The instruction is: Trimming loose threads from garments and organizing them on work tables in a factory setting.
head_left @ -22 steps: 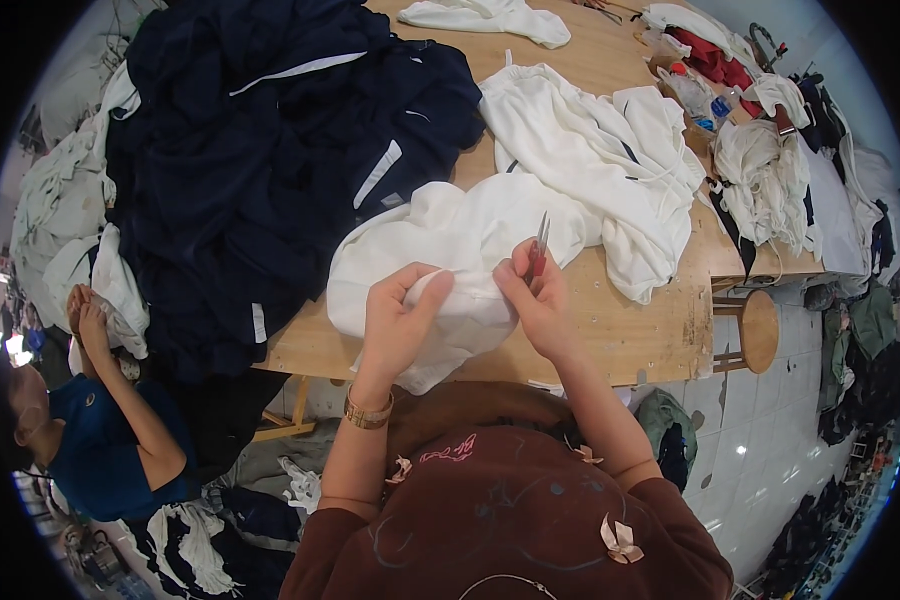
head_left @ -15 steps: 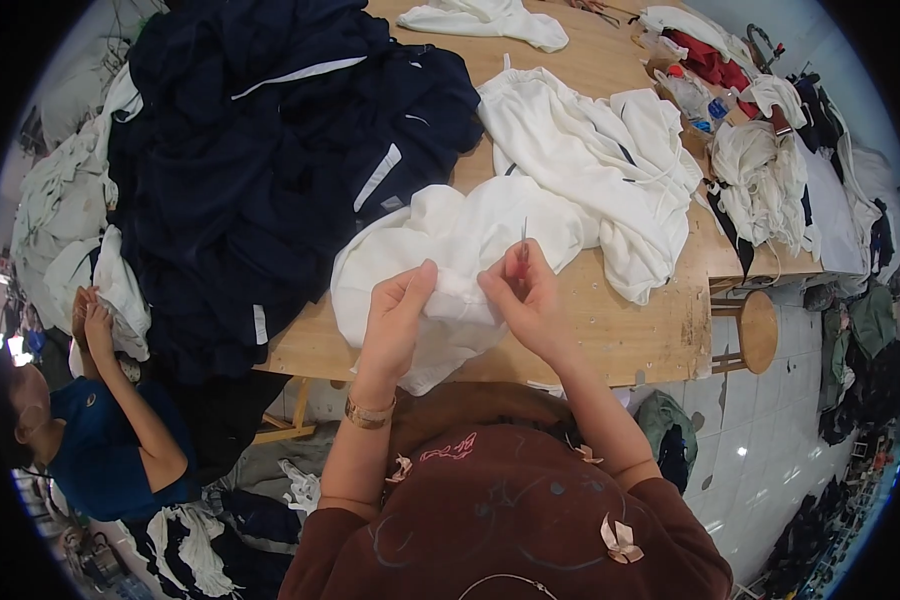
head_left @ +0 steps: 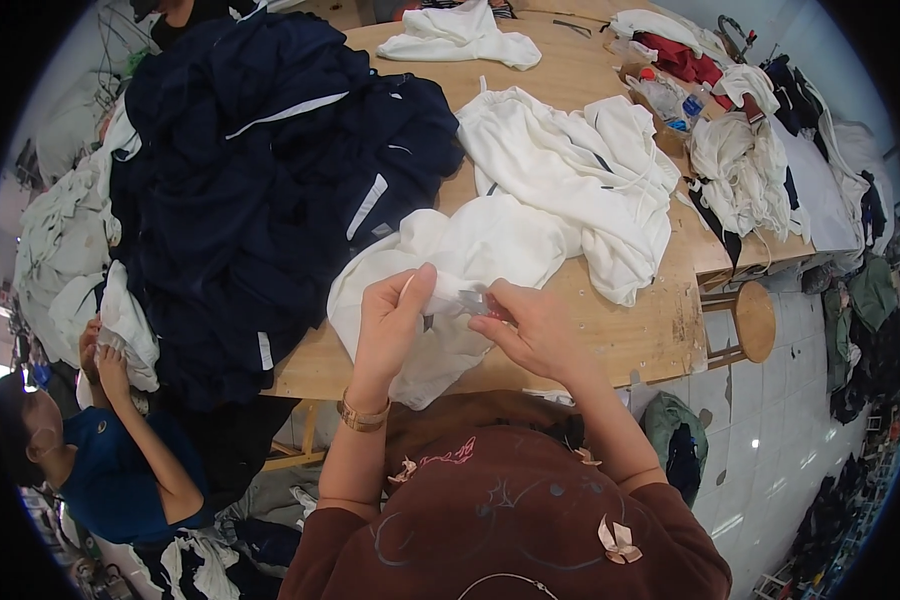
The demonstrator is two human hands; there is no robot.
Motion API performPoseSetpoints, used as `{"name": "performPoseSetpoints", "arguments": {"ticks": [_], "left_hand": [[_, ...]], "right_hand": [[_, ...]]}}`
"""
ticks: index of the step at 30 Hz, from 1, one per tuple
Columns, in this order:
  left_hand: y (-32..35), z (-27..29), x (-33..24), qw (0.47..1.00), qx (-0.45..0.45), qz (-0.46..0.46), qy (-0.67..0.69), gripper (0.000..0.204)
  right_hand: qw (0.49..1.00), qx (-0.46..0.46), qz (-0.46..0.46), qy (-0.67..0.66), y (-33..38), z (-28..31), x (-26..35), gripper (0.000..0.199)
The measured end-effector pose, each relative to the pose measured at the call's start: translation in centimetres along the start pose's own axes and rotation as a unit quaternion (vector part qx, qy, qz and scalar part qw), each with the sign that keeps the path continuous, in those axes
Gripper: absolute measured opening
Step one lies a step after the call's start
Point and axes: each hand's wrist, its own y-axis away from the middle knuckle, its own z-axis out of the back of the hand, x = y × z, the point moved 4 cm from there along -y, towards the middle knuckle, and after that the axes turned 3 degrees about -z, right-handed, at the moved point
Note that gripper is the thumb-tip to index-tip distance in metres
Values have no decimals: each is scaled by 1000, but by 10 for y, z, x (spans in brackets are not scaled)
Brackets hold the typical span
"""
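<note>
My left hand (head_left: pixel 391 322) is closed on the edge of a white garment (head_left: pixel 505 238) at the table's near side, thumb pointing up. Part of that cloth hangs below the hand, over the table edge. In my right hand (head_left: pixel 535 332) is a small pair of thread snips (head_left: pixel 471 299); the fingers curl round it and hide most of its body. Its short metal blades point left at the cloth beside my left hand. Whether the blades touch the fabric or a thread is too small to tell.
A big heap of navy garments (head_left: pixel 240 190) covers the table's left. White trousers (head_left: pixel 580 170) lie beyond my hands, another white piece (head_left: pixel 460 38) farther back. Bundled white cloth (head_left: pixel 740 175) sits at right, above a wooden stool (head_left: pixel 755 322). A co-worker (head_left: pixel 135 455) handles white cloth at left.
The snips' blades have swung from pointing up and away to pointing left at the cloth. My right hand has turned and moved slightly down. My left hand keeps its hold.
</note>
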Motion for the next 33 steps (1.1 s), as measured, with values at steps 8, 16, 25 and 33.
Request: {"name": "performPoseSetpoints", "arguments": {"ticks": [8, 16, 25, 33], "left_hand": [[-4, -2, 0, 1000, 6, 0, -9, 31], [-8, -1, 3, 1000, 18, 14, -20, 31], [-92, 92, -23, 949, -233, -199, -67, 37], [-20, 165, 13, 937, -185, -35, -295, 30]], "right_hand": [[1000, 3, 8, -7, -4, 3, 0, 39], [999, 4, 19, -32, -10, 2, -1, 28], [963, -152, -74, -210, -16, 5, -52, 19], [960, -150, -164, -169, -3, -26, -100, 38]]}}
